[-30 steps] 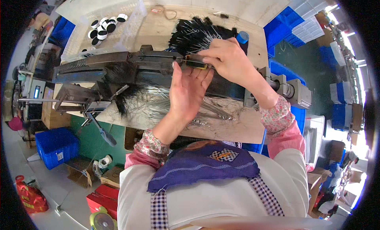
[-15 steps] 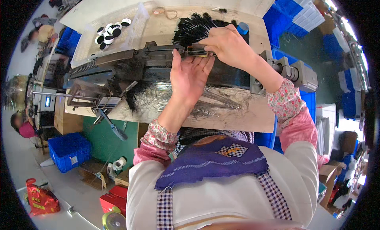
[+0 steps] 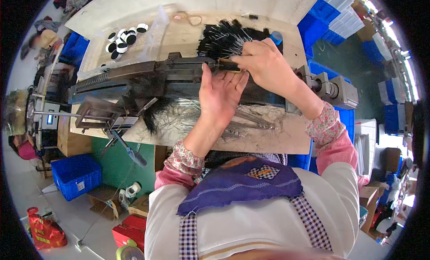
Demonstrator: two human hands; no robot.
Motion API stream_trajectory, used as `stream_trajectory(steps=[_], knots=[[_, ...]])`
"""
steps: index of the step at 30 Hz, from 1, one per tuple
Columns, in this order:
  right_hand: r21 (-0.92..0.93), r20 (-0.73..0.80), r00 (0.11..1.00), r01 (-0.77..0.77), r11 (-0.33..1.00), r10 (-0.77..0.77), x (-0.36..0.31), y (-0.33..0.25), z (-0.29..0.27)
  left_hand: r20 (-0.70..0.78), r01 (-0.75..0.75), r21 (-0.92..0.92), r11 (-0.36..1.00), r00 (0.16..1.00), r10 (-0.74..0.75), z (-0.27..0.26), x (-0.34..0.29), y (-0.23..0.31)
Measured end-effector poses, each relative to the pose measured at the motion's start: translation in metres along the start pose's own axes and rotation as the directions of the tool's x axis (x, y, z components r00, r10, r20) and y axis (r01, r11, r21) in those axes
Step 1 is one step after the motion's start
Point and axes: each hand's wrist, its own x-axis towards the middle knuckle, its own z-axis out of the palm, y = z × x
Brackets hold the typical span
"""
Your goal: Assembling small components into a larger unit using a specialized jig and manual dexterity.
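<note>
My left hand lies palm up, fingers spread, against the front of a long dark metal machine on the bench. Just right of it, my right hand comes down from above with its fingers pinched together at a narrow black slot of the machine. What those fingers hold, if anything, is hidden. Behind both hands is a pile of small black bristle brushes with twisted wire stems. Bent metal wires and loose black bristles lie on the bench in front of the machine.
A clear plastic tray holds several black-and-white round caps at the back left. A blue round cap stands right of the brushes. A motor sits at the machine's right end, and a metal bracket juts out front left.
My right hand has shifted slightly right and down, its fingers still pinched at the slot. My left hand has moved slightly right and down, still palm up.
</note>
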Motion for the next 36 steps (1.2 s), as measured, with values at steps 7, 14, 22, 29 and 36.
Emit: stream_trajectory(steps=[7, 14, 22, 29, 36], knots=[[0.178, -0.084, 0.996, 0.054, 0.982, -0.039, 0.005, -0.013, -0.015, -0.032, 0.009, 0.018, 1.0, 0.999, -0.008, -0.005, 0.003, 0.002], [0.361, -0.067, 0.964, -0.217, 0.907, 0.257, 0.006, 0.007, -0.029, -0.035, -0.024, -0.006, 1.0, 0.999, 0.024, 0.005, -0.008, 0.002], [-0.04, 0.257, 0.951, -0.167, 0.985, 0.171, 0.005, -0.035, -0.015, -0.052, -0.023, 0.023, 0.999, 0.998, 0.025, -0.002, -0.014, 0.007], [-0.156, 0.19, 0.974, -0.09, 0.984, 0.119, 0.009, -0.017, 0.001, -0.087, 0.015, 0.134, 0.991, 0.996, -0.004, 0.014, 0.01, 0.008], [0.109, 0.345, 0.933, -0.145, 0.983, 0.1, -0.08, -0.035, -0.022, -0.111, -0.07, 0.38, 0.922, 0.986, 0.121, -0.001, -0.005, -0.013]])
